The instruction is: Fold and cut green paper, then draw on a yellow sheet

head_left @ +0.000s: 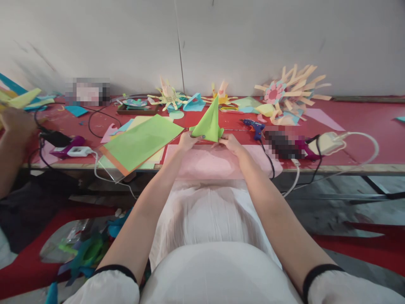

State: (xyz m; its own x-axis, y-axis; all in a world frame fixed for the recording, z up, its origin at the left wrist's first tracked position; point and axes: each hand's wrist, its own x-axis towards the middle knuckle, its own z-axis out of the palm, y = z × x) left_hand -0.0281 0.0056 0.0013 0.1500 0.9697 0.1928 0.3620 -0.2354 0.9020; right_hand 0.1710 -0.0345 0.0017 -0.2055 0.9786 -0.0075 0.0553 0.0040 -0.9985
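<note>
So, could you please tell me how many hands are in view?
3: the left hand and right hand at the base of the folded green paper, and another person's hand at the left edge. That person's other hand may be hidden.

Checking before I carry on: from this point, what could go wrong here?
The blue glue gun lies close to the right hand; if hot, it might burn fingers. Its black cable crosses the pink sheet, so a snag could drag the gun into the green cone. That sheet overhangs the table and may slip.
</note>
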